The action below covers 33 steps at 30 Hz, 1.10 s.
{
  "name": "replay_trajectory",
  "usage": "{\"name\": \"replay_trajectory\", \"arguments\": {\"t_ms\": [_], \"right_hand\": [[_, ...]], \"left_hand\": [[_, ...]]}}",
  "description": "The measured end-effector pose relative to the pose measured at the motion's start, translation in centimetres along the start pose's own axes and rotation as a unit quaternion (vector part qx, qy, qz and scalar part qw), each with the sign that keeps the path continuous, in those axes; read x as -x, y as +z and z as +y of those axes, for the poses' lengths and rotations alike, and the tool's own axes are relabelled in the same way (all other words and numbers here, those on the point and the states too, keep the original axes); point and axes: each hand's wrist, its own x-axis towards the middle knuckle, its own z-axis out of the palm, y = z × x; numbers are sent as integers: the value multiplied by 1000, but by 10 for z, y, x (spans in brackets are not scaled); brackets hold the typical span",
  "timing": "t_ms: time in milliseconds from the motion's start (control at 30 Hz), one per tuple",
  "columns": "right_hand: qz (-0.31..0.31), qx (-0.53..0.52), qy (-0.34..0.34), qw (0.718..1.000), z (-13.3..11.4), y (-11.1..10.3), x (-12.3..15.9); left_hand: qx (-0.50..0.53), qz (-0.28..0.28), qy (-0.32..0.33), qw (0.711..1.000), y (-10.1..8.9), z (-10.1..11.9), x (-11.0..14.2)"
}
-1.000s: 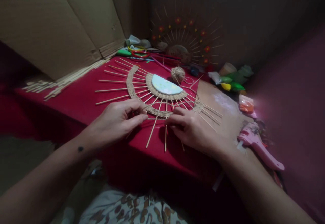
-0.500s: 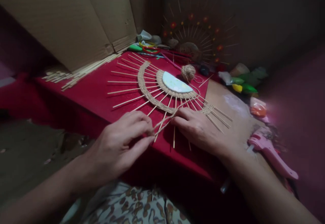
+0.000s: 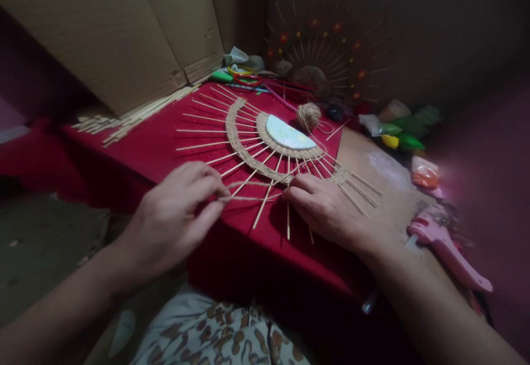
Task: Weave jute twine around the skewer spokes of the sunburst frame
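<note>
A half-round weaving of thin wooden sticks (image 3: 194, 147) lies on the red cloth, its two woven twine bands (image 3: 234, 138) curving round a pale blue half-disc (image 3: 289, 132). Left of the near sticks, my left hand (image 3: 182, 210) pinches a loop of twine (image 3: 252, 199) pulled taut. My right hand (image 3: 318, 205) is closed at the outer band's near edge, fingers around the twine and a stick there; its fingertips are partly hidden. From the ball of twine (image 3: 308, 116) behind the half-disc, a strand runs over the sticks toward my hands.
Loose sticks (image 3: 141, 116) lie along a cardboard panel (image 3: 99, 33) at the left. A pink glue gun (image 3: 447, 241) rests at the right, near bagged coloured clay (image 3: 425, 173). At the back stand scissors with red handles (image 3: 247, 79) and a similar flowered stick piece (image 3: 327, 61).
My left hand has moved left and slightly up, drawing the twine into a longer, wider loop. My right hand stays at about the same place on the weaving.
</note>
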Motion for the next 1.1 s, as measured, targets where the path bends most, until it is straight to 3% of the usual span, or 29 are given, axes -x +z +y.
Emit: {"name": "replay_trajectory", "arguments": {"t_ms": [167,300,533,733,900,1100], "right_hand": [[4,5,0,1000,-1,1,1],[10,-9,4,1000,-2,-1,1],[0,-91,28,995,-1,-1,4],[22,-196,106,975,-8,-20,-4],[16,-136,94,986,-11,-23,-28],[-44,-62,41,996,-8,-5,-68]], "left_hand": [[-24,2,-88,996,9,-31,-47],[-47,5,-156,987,20,-48,-63],[-19,-15,-166,986,16,-53,-53],[-12,-12,-160,987,17,-53,-49],[9,1,-153,988,16,-52,-46],[8,10,-152,988,16,-48,-44]]}}
